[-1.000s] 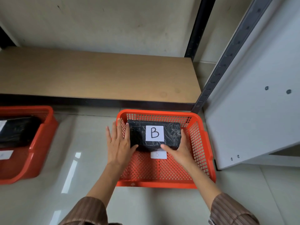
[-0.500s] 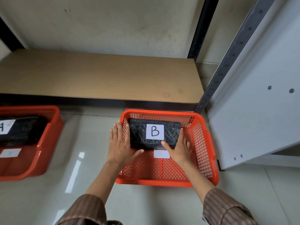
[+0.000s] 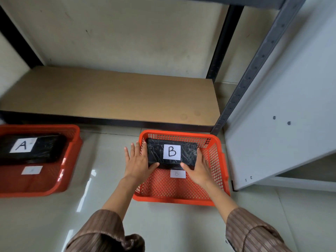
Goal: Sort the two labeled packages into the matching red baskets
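Note:
A black wrapped package marked B (image 3: 188, 153) lies at the far end of the right red basket (image 3: 181, 201), just above a small white B tag (image 3: 177, 174) on the basket floor. My left hand (image 3: 136, 164) presses its left end, fingers straight over the basket's left rim and thumb at the package's front edge. My right hand (image 3: 198, 168) presses its right end inside the basket, thumb at the front edge. A second black package marked A (image 3: 47, 148) lies in the left red basket (image 3: 73, 151), which has its own white tag (image 3: 31, 170).
Both baskets stand on a glossy tiled floor (image 3: 101, 179). Behind them is a low wooden shelf board (image 3: 109, 95) with a black front edge. A grey metal upright (image 3: 241, 84) and a leaning grey panel (image 3: 281, 115) stand close to the right basket.
The package marked B has sunk lower onto the basket floor, with both hands still at its ends. The view has shifted, so the left basket and its A package show more fully.

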`<action>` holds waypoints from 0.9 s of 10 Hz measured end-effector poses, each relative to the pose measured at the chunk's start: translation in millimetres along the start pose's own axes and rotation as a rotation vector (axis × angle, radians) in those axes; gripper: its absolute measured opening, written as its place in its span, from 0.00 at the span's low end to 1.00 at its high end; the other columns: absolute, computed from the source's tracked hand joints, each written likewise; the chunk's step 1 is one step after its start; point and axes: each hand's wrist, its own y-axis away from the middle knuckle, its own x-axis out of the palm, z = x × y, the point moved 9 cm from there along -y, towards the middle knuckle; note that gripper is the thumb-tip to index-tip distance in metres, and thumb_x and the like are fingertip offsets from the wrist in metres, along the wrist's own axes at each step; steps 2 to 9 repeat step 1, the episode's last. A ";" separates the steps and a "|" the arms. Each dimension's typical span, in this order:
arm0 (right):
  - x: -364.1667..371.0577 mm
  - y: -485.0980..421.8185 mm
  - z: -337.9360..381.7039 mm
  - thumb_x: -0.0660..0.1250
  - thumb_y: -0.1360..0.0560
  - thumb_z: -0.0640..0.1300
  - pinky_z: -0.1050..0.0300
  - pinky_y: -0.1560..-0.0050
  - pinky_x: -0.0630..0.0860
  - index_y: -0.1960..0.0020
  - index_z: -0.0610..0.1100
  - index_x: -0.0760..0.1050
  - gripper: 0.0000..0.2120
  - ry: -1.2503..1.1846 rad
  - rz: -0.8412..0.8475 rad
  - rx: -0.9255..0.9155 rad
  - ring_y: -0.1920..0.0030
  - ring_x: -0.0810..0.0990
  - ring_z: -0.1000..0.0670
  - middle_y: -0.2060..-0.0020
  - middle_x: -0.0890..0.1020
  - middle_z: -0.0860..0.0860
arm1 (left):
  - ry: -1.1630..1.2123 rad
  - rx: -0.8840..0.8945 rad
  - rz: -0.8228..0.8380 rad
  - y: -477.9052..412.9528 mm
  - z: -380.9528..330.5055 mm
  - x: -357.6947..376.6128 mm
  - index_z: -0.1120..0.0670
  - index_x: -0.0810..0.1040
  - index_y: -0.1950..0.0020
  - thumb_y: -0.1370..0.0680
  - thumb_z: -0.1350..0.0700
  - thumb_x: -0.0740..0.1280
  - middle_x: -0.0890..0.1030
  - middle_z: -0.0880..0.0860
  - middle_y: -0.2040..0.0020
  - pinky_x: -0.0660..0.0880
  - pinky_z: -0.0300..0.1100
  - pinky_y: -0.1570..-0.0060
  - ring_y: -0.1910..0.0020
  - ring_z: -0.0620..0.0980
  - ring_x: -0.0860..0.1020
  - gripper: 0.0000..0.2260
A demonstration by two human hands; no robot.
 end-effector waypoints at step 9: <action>-18.7 15.9 19.6 0.64 0.28 0.60 0.39 0.27 0.58 0.24 0.45 0.43 0.44 -0.054 0.015 -0.020 0.23 0.54 0.43 0.23 0.53 0.46 | 0.041 0.004 0.030 15.0 -9.3 -27.2 0.58 0.45 0.25 0.25 0.40 0.59 0.50 0.61 0.23 0.39 0.59 0.27 0.24 0.60 0.46 0.38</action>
